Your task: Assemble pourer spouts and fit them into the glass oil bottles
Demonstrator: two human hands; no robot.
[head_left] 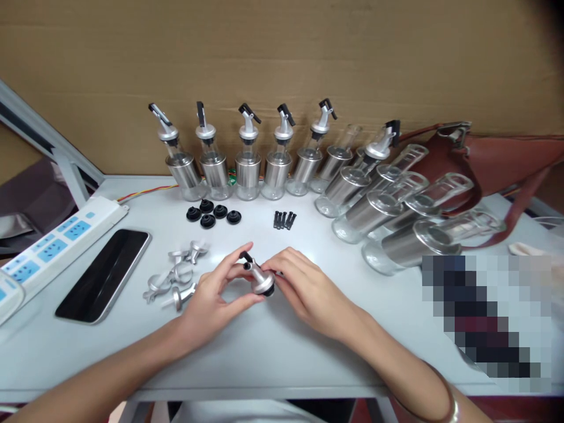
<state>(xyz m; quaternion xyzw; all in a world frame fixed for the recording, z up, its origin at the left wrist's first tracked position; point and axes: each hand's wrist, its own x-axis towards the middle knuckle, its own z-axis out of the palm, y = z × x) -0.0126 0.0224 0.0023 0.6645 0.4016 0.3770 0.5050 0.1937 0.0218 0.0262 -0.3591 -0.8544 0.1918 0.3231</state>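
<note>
A silver pourer spout (261, 282) with a black lever and a black stopper underneath is held over the near middle of the table. My left hand (218, 289) grips it from the left, thumb below and fingers above. From the right, my right hand (304, 285) has its fingertips pressed together at the spout's base; what they pinch is partly hidden. Loose silver spout bodies (181, 273) lie left of my left hand. Beyond my hands are several black rubber stoppers (207, 221) and a row of small black levers (284, 220).
Glass bottles with steel sleeves (215, 171) stand along the cardboard back wall, several with spouts fitted. More bottles (388, 205) crowd the right, before a brown leather bag (506, 164). A phone (106, 276) and a white power strip (57, 252) lie left. A blurred-out patch covers the right front.
</note>
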